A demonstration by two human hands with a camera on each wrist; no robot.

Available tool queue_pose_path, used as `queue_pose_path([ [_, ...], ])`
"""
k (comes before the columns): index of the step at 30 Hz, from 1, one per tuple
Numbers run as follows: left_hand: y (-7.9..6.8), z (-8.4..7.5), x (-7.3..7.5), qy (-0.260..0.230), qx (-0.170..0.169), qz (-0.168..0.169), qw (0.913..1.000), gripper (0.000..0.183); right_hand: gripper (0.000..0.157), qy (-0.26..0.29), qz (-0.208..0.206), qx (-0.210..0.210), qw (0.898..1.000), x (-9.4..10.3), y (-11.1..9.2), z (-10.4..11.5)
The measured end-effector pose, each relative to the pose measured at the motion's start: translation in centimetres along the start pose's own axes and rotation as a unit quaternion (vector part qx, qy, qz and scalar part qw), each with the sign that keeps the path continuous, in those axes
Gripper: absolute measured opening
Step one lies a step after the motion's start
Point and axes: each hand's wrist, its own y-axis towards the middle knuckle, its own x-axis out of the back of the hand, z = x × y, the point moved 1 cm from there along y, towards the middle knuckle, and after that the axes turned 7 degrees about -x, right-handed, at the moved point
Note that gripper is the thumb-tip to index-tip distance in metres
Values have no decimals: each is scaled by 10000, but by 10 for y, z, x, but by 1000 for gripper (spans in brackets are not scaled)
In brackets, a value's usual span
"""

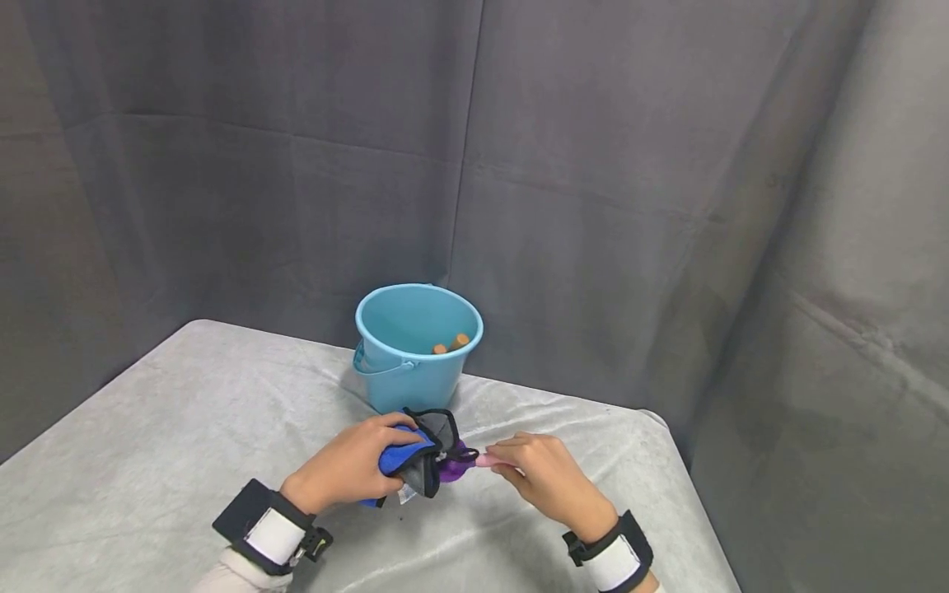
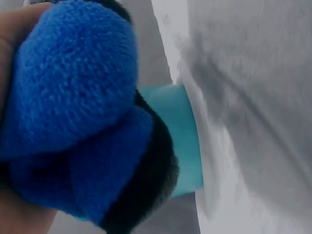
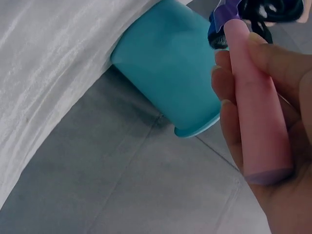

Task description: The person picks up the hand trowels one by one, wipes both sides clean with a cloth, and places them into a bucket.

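Observation:
My left hand (image 1: 356, 461) grips a bunched blue and grey cloth (image 2: 78, 73) with black edging, its plush blue side bulging out in the left wrist view. The cloth lies against the purple head (image 1: 454, 466) of a small pink-handled tool, covering part of that head, so its full shape is hidden. In my right hand (image 1: 544, 478) is the tool's pink handle (image 3: 258, 107), with fingers and thumb curled round it. Both hands are above the table, just in front of a light blue bucket (image 1: 415, 383).
Orange-ended pieces (image 1: 460, 341) stick up inside the bucket, whose handle (image 1: 381, 371) hangs down at its left front. The bucket stands near the back edge of a table covered with pale grey cloth (image 1: 185, 412). Grey curtains (image 1: 593, 206) hang behind and to the sides.

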Motion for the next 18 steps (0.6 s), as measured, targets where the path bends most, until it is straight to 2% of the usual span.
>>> queue_pose_path([
  [3,-2,4,5,73,104,-4,9999,51,19,30,-34,-108,9999,2,-1,-1],
  [7,-5,8,9,109,203,6,9997,50,19,-14,-106,-155,9998,6,-2,-3],
  [18,-11,22,10,192,313,-21,9993,47,20,87,-387,-152,9991,14,-3,-5],
])
